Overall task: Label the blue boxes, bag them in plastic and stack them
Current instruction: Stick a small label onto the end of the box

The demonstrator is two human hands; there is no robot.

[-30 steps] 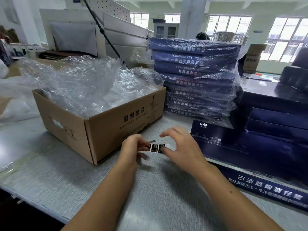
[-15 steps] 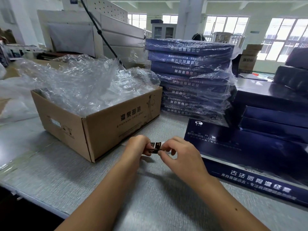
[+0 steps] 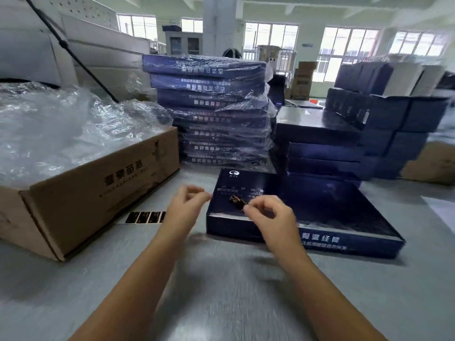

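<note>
A flat blue box (image 3: 332, 207) lies unbagged on the grey table in front of me. My right hand (image 3: 268, 215) pinches a small dark label (image 3: 236, 201) just above the box's near left part. My left hand (image 3: 184, 205) hovers beside the box's left edge with fingers loosely curled and nothing in it. A strip of dark labels (image 3: 144, 217) lies on the table left of my left hand. Behind the box rises a tall stack of blue boxes wrapped in plastic (image 3: 214, 112).
An open cardboard carton (image 3: 98, 188) full of clear plastic bags (image 3: 61, 129) stands at the left. Unwrapped blue boxes (image 3: 327, 143) are piled at the right, with more dark boxes (image 3: 384, 112) behind them. A brown carton (image 3: 433, 163) sits at the far right.
My right hand has peeled a label off and carried it right, over the blue box. My left hand let go of the strip, which now lies on the table. The view shifted right.
</note>
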